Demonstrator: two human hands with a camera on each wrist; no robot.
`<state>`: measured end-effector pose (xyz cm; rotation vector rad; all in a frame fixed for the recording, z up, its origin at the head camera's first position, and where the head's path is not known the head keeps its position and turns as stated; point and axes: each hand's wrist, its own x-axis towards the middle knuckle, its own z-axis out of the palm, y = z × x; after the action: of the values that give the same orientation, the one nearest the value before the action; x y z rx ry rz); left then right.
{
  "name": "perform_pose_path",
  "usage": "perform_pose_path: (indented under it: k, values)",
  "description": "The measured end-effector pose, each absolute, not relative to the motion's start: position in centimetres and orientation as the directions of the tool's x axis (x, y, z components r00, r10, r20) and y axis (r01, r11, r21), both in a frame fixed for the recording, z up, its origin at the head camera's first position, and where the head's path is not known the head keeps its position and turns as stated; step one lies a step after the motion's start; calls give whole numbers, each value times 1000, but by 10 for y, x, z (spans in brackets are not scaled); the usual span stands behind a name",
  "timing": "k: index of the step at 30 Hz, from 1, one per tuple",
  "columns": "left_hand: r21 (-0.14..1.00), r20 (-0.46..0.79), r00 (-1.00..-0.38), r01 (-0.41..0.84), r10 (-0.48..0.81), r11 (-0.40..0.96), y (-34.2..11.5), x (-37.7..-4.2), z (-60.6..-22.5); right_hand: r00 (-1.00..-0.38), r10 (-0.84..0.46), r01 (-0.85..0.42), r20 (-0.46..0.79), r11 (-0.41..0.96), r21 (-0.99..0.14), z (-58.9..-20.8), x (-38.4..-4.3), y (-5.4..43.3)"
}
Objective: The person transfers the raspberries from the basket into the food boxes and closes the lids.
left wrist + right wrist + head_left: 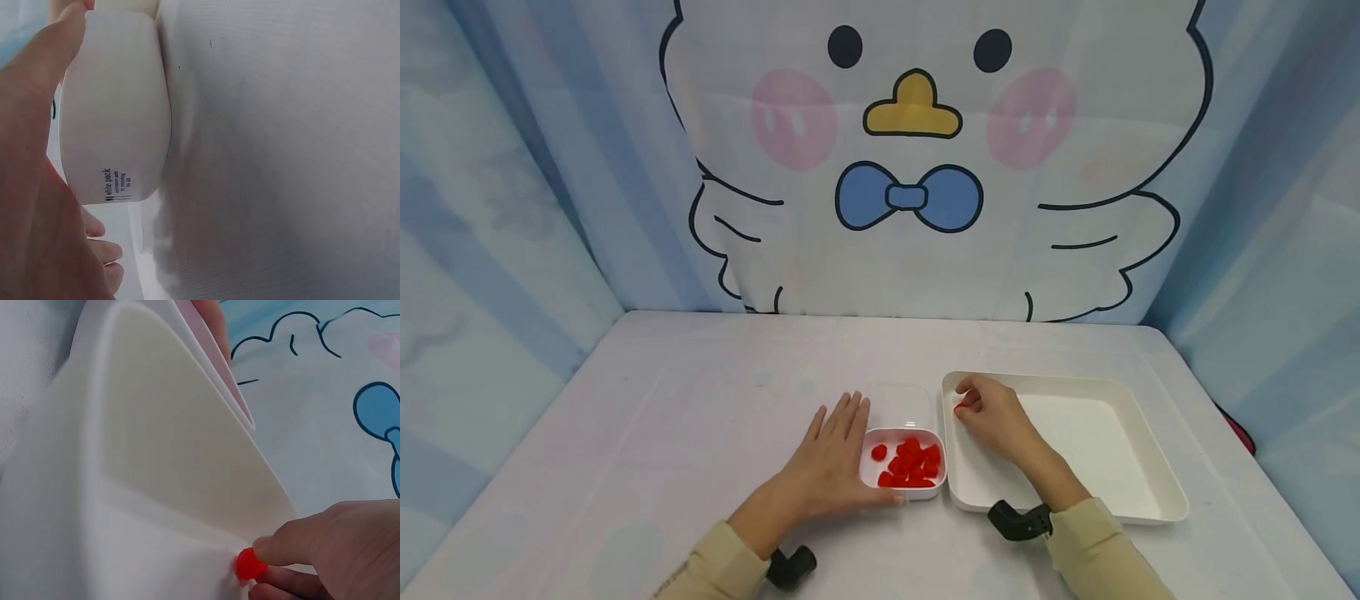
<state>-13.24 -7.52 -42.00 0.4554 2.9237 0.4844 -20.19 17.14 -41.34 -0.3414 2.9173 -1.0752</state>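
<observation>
A small white container (939,492) holds several small red pieces (913,461), mostly bunched toward its right side. My left hand (823,467) lies along its left side with straight fingers, the thumb reaching across the front wall. In the left wrist view the container's side (119,100) bears printed lettering. Over the left end of a larger white tray (1097,442), my right hand (996,417) pinches one red piece (250,565) between thumb and fingers. That piece looks round and bumpy, low in the tray's corner in the right wrist view.
A clear plastic lid (901,406) lies behind the small container, whose right side stands close against the tray. The white-covered table (625,433) is bordered by patterned curtains (497,250) at the back and sides. Black wrist cameras (1019,522) sit below both hands.
</observation>
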Motion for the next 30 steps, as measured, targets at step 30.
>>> perform_pose_path:
  k: [30]
  values:
    - [299, -71, -942, 294, 329, 908, -75, -129, -423, -978, -209, -135, -13, 680, -721, -405, -200, 171]
